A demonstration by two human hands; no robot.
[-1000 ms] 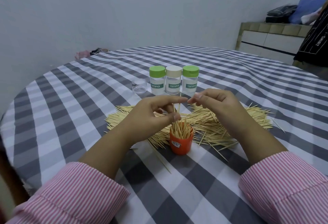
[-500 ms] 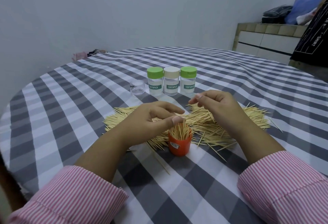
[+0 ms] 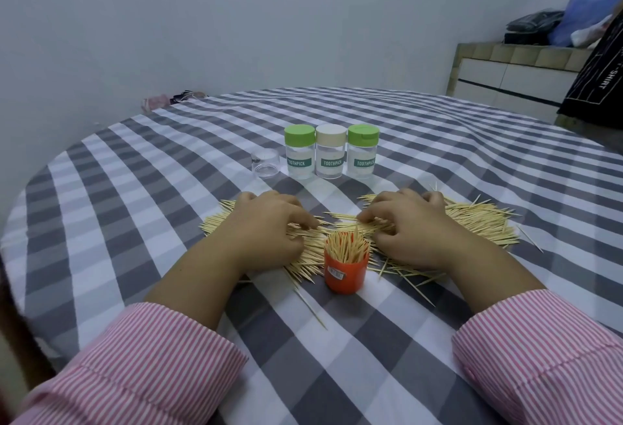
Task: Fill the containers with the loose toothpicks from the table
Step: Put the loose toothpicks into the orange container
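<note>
On grey-checked tablecloth (image 3: 135, 209), the small orange plastic cup (image 3: 345, 271) stands packed with toothpicks, three capped clear jars (image 3: 331, 151) look empty, and left hand (image 3: 266, 229) and right hand (image 3: 413, 229) curl fingers into the wide loose toothpick pile (image 3: 478, 222), gathering more.

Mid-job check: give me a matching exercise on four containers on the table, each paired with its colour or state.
Things:
1. orange cup
2. middle labelled jar
3. leftmost labelled jar
4. small clear jar

States:
A. green lid on
B. packed with upright toothpicks
C. no lid, see-through
D. cream lid on

Pairs: 1-B, 2-D, 3-A, 4-C
</note>
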